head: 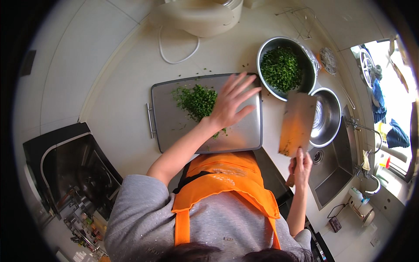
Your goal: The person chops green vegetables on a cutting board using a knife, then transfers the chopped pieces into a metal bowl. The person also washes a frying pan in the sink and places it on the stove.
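Note:
My right hand (301,167) grips the handle of a broad cleaver (298,122), held right of the board, its blade bearing green bits near the lower edge. Fingers spread and holding nothing, my left hand (232,101) is over a metal cutting board (242,137) with a dark rim; whether it touches the board I cannot tell. A pile of chopped green herbs (196,101) lies on the board, partly hidden by that hand. More chopped greens (281,68) fill part of a large steel bowl (266,83) beyond the board's right corner.
A smaller steel bowl (334,104) stands at the edge of the sink (334,183), partly behind the cleaver. A cream appliance (212,23) with a white cord (180,62) is at the back. A wire rack (299,23) stands far right, and a dark cooktop (78,167) at left.

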{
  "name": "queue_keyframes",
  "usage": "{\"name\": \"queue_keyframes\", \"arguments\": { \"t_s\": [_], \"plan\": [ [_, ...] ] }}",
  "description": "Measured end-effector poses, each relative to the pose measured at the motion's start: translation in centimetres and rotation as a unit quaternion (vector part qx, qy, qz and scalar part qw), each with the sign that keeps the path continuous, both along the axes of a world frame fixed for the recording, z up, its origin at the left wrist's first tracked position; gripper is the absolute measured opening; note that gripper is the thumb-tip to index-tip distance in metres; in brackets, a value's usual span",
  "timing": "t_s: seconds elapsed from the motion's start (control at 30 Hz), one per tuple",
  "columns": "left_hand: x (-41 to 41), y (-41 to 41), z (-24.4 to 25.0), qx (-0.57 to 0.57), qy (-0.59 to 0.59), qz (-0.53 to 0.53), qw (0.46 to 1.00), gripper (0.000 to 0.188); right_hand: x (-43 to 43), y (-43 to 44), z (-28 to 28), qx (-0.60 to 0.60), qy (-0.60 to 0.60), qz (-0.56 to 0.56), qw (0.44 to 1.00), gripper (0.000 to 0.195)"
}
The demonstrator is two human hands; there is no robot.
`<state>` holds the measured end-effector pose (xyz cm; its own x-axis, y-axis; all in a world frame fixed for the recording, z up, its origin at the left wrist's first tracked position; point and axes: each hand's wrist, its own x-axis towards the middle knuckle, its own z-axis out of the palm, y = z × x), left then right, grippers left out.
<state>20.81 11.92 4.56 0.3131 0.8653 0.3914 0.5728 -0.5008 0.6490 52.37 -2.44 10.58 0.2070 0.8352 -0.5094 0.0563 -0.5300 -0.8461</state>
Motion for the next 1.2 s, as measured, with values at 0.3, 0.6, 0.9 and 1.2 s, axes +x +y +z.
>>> {"name": "queue_keyframes", "arguments": {
  "t_s": [0.3, 0.6, 0.9, 1.2],
  "plan": [
    [-17.2, -5.2, -8.2, -0.081, 0.192, 0.222, 0.953, 0.086, -8.0, -3.3, -7.3, -0.125, 0.027, 0.069, 0.989, 0.04],
    [-13.1, -3.4, -7.7, -0.055, 0.155, -0.023, 0.986, 0.101, -10.5, -2.5, -9.1, -0.101, 0.016, 0.072, 0.992, 0.041],
    [-13.0, -8.7, -6.8, -0.068, 0.219, 0.081, 0.97, 0.133, -14.2, -0.7, -10.3, -0.098, 0.008, 0.103, 0.99, 0.037],
    [-7.0, -8.2, -6.9, -0.025, 0.096, 0.168, 0.981, 0.102, -21.1, 0.3, -10.4, -0.073, 0.037, 0.116, 0.99, 0.033]
  ]
}}
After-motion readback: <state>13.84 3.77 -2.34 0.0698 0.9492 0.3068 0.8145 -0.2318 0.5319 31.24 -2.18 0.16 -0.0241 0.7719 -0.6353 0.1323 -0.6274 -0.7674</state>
